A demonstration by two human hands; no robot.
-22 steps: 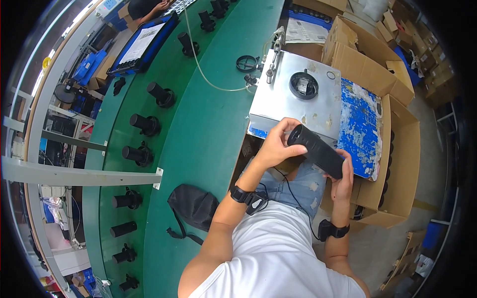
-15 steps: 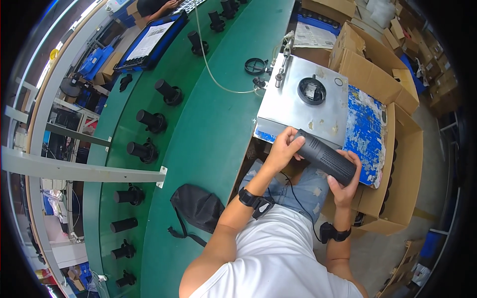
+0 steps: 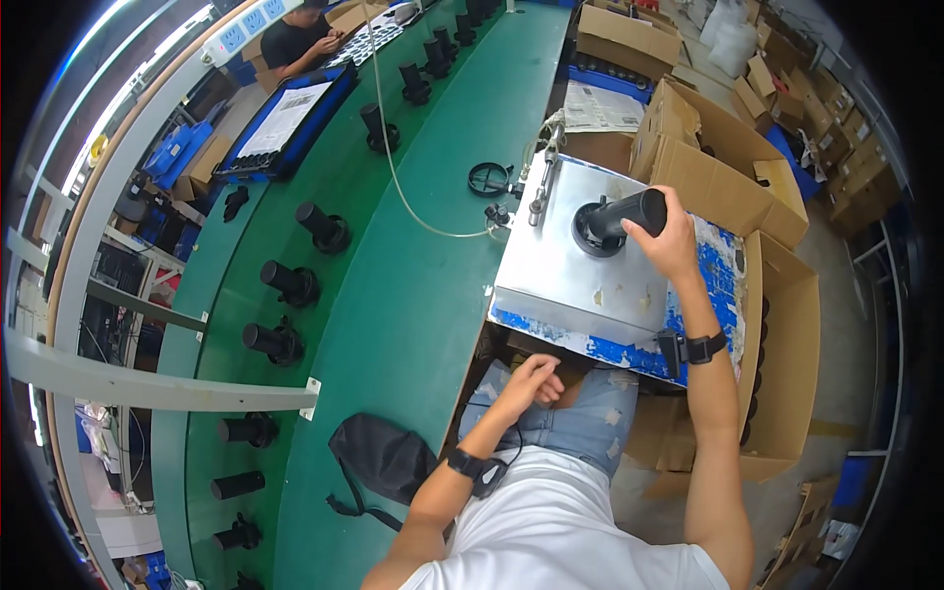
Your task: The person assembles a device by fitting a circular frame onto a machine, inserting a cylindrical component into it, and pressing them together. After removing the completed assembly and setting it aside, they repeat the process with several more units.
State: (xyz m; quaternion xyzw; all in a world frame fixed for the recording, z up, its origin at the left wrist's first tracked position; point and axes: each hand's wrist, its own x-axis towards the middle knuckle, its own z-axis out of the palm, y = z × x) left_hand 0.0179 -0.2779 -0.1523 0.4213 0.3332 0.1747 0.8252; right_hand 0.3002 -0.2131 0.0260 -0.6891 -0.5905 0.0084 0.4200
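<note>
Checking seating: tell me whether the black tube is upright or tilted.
Tilted. The black tube leans, its lower end at the round black fixture, the right hand gripping its upper end.

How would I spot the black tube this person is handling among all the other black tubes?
Find the silver metal plate with chipped blue edges, right of the green belt. On it sits a black ring, and the tube lies tilted into that ring, gripped by the right hand. The other tubes stand unheld on the belt.

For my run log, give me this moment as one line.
right hand: grips black cylinder, end in round socket on metal plate | left hand: empty, on lap | black pouch: on green bench
</note>
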